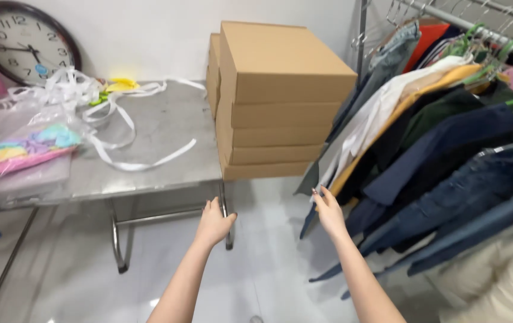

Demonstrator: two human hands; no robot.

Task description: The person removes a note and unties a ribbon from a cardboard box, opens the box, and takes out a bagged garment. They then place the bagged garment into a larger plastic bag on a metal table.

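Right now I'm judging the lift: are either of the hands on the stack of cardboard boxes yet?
Apart. The head view shows the left hand and right hand below the cardboard boxes, with floor visible between.

A plain white wall (pixel 167 36) backs the room, with a round dark-rimmed clock (pixel 26 40) leaning against it. The glossy pale floor (pixel 77 281) reflects the light. A steel counter (pixel 167 128) stands on metal legs; a clothes rail (pixel 478 30) crosses the right.
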